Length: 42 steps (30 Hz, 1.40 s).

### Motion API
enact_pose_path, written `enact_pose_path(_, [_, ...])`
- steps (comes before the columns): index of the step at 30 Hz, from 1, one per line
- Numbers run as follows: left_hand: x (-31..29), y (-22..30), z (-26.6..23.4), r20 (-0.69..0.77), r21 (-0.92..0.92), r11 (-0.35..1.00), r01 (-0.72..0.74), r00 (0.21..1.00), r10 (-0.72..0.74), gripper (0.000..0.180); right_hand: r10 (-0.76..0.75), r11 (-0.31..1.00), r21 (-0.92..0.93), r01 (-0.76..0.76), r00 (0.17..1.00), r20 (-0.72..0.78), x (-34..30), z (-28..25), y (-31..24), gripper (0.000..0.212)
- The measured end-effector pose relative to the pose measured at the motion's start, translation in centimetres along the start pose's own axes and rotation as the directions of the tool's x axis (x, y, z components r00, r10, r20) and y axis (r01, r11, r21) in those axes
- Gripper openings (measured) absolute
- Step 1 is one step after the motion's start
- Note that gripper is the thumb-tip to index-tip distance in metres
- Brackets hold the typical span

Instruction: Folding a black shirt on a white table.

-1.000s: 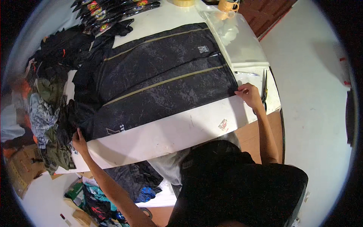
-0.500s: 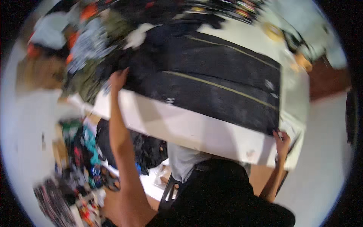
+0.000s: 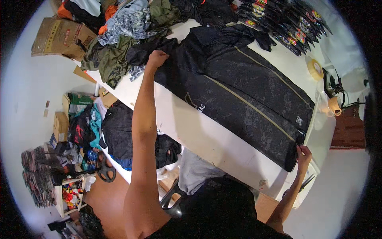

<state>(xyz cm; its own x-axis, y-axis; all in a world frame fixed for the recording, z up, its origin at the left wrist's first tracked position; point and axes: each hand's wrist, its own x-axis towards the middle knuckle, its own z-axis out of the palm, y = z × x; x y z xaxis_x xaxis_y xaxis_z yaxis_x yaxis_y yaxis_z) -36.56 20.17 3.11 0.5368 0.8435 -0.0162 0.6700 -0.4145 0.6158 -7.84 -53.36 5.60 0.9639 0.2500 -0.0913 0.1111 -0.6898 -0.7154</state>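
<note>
A black shirt (image 3: 246, 115) with two tan stripes and small white prints lies flat across the white table (image 3: 191, 129). Its collar end points to the left and its hem lies at the right. My left hand (image 3: 158, 59) is closed on the dark cloth at the sleeve end, the fingers partly hidden. At the near corner of the hem, my right hand (image 3: 304, 154) pinches the edge between thumb and fingers. Both arms are spread wide along the garment.
Camouflage garments (image 3: 111, 63) are heaped at the far left beside a cardboard box (image 3: 63, 38). Packed black items (image 3: 286, 28) line the far edge. A tape roll (image 3: 314, 69) and an iron (image 3: 331, 83) stand at the right; scissors (image 3: 307, 182) lie near my right wrist.
The view has turned, so the table and shirt appear more slanted, and the blur has gone. Both hands stay at the two ends of the shirt.
</note>
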Motion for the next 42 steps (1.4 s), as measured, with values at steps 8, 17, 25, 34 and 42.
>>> enact_pose_path(8, [0.3,3.7,-0.3,-0.093,-0.013,0.994,-0.111,0.990,0.109,0.026,-0.115,0.993,0.032,0.118,0.989,-0.089,2.1,-2.3,1.9,0.018])
enact_pose_path(17, [-0.7,3.2,0.8,-0.285,-0.046,0.975,-0.218,0.938,0.196,0.023,-0.030,1.000,0.001,0.030,0.996,-0.082,2.1,-2.3,0.9,0.025])
enact_pose_path(25, [-11.1,-4.4,-0.4,-0.674,-0.024,0.969,-0.246,0.720,0.166,0.020,-0.605,0.786,-0.200,0.585,0.795,-0.049,-6.1,8.6,-9.2,0.021])
enact_pose_path(34, [-11.3,-3.2,-1.7,0.118,-0.713,0.687,0.140,0.990,-0.079,0.030,-0.897,0.338,0.140,0.930,0.274,0.348,-6.6,23.1,-20.7,0.043])
enact_pose_path(42, [-9.8,-5.6,-2.6,-0.115,-0.230,0.972,-0.051,0.993,0.024,0.024,-0.774,0.336,0.053,0.940,0.243,0.585,-6.5,21.5,-18.8,0.065])
